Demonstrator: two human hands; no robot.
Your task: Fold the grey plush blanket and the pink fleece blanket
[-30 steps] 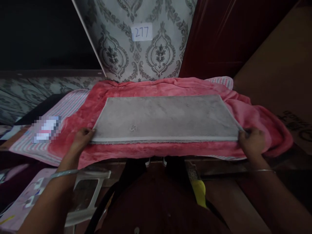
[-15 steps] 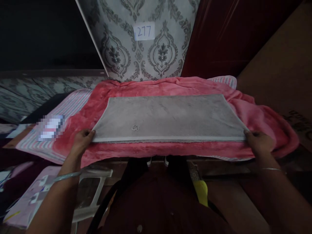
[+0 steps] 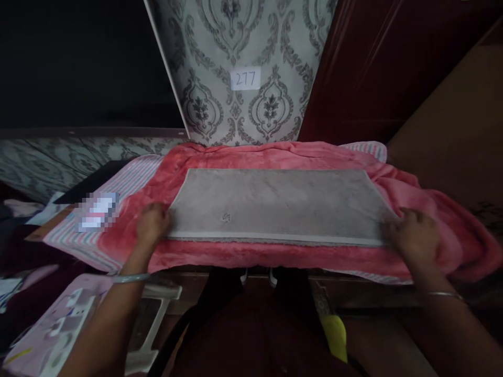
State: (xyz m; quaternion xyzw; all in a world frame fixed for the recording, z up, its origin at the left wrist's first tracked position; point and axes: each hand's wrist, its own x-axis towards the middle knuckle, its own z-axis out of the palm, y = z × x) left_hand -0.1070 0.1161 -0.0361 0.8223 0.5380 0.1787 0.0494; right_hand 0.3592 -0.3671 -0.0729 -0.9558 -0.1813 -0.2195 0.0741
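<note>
Arms [image 3: 112, 314] spread wide, left fingers [image 3: 162, 220] and right fingers [image 3: 394, 230] curl (both blurred).

Open rm abv gray cloth [image 3: 275, 201]; wall [image 3: 243, 112] blocks far side.

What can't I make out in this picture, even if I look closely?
All in the head view:
- Left hand: blur hides whether its fingertips grip the grey cloth.
- Right hand: blur hides the same.
- Pink blanket: its middle is covered by the grey cloth.
- Small item on the left: pixelation hides what it is.
- Dark screen: cut off by the left and top edges.
</note>
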